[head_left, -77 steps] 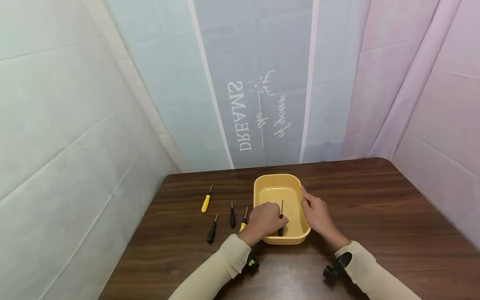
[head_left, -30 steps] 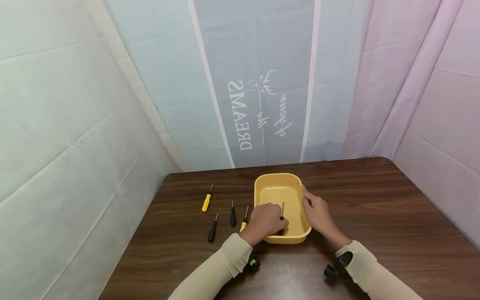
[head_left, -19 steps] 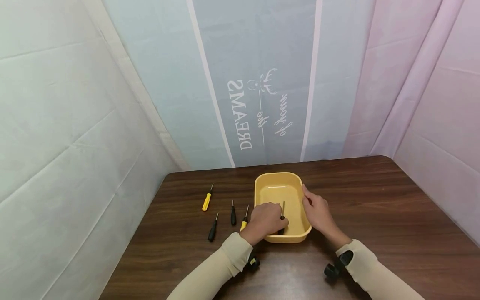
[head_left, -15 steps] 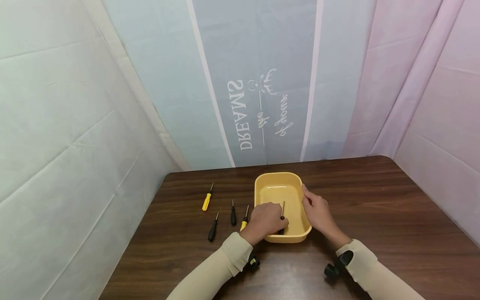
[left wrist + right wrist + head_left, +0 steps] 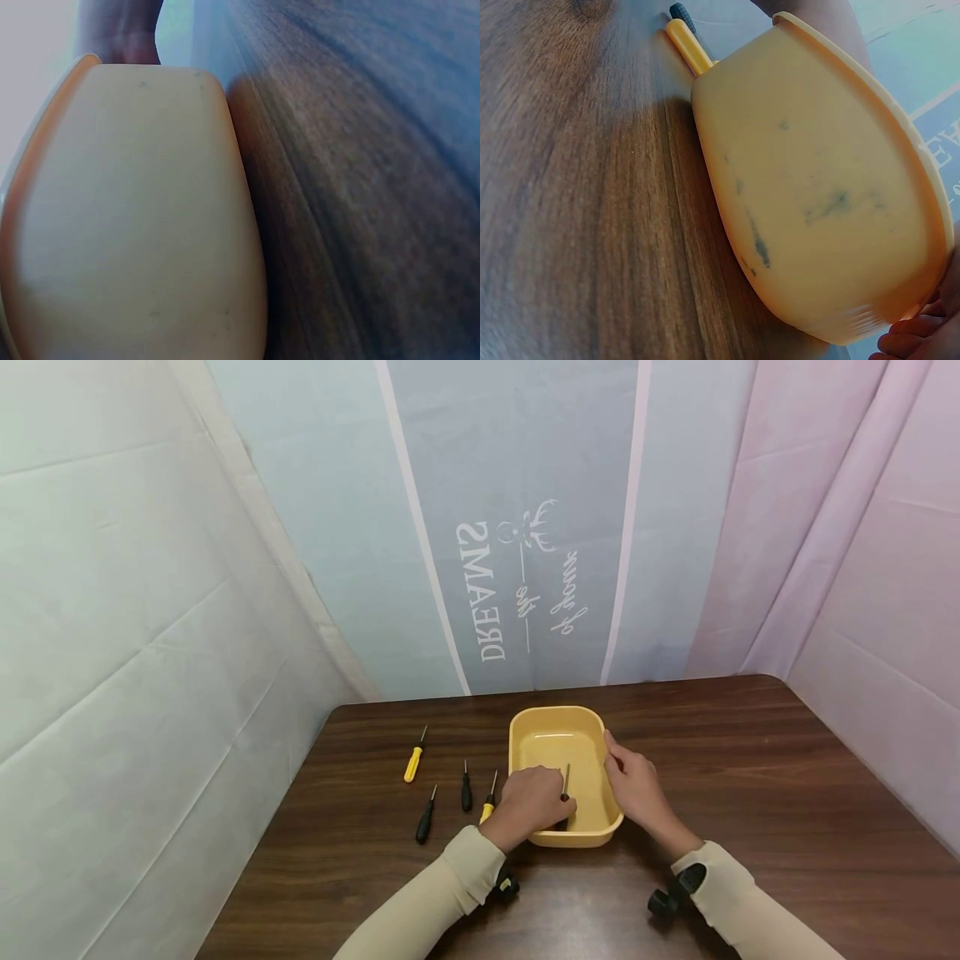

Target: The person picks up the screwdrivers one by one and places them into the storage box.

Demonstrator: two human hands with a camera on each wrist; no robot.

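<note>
A yellow plastic tub stands on the dark wooden table. My left hand reaches over the tub's near left rim and grips a black-handled screwdriver whose shaft points away from me inside the tub. My right hand holds the tub's right rim with curled fingers. The left wrist view shows the tub's outer wall close up. In the right wrist view the tub's wall fills the frame, with my fingertips at its rim.
Left of the tub lie several screwdrivers: a yellow one, two black ones, and a yellow-handled one beside my left hand. Fabric backdrop walls close in the table on three sides.
Almost nothing has changed. Both hands stay where they were, the left holding the screwdriver slightly lower in the tub than 2.6 s ago.
</note>
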